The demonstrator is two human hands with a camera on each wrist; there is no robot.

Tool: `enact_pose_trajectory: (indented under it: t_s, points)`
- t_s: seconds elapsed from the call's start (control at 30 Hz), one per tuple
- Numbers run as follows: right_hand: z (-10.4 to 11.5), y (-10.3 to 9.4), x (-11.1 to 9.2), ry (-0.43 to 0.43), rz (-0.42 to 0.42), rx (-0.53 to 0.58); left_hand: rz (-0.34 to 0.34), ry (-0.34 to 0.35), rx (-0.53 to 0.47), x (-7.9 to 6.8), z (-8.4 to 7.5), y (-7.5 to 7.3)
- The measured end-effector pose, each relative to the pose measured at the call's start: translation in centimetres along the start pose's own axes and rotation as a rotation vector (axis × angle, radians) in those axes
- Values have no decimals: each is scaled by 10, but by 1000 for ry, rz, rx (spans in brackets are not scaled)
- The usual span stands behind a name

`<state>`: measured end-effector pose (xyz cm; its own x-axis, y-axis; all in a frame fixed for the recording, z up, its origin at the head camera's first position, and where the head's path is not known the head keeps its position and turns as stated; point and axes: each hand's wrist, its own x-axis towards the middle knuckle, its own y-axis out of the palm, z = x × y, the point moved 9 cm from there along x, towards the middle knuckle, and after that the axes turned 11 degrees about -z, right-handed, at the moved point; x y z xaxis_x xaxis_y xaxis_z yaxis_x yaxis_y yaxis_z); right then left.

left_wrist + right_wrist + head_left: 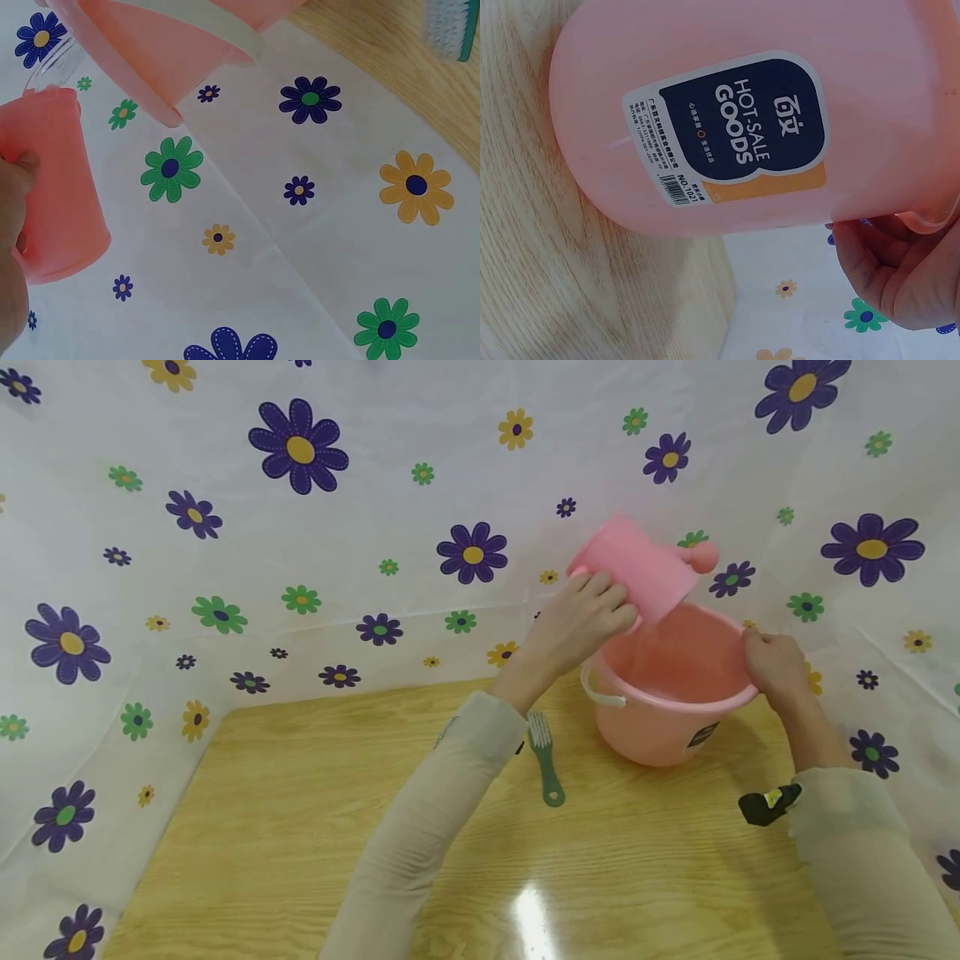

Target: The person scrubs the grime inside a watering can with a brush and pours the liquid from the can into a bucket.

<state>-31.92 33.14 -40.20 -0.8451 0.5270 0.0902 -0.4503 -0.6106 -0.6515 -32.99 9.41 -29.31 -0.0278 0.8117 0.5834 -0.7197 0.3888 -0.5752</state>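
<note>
In the head view, my left hand [581, 618] grips the handle of a pink watering can [637, 568], tipped over the mouth of a pink bucket [648, 727]. The can's round sprinkler head [703, 557] points right. Clear water [61, 64] streams from the can toward the bucket in the left wrist view. My right hand [776, 664] holds the right side of the bucket's rim. From the right wrist camera, those fingers are seen curled at the rim beside the bucket's labelled wall [870, 90]. The bucket's inside is only partly visible.
A green-handled brush with white bristles [549, 764] lies on the wooden table [315, 810], left of the bucket. The bucket's white handle [600, 689] hangs down at its left. Behind stands a white flower-printed sheet [375, 510].
</note>
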Motion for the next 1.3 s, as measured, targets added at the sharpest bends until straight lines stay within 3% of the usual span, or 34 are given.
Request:
enact_pose_trajectory:
  t_s: [1.0, 1.3]
  points:
    - [1, -2, -1, 11, -3, 5, 52, 36, 45, 15, -1, -12]
    - [1, -1, -2, 19, -6, 9, 22, 51, 71, 18, -5, -17]
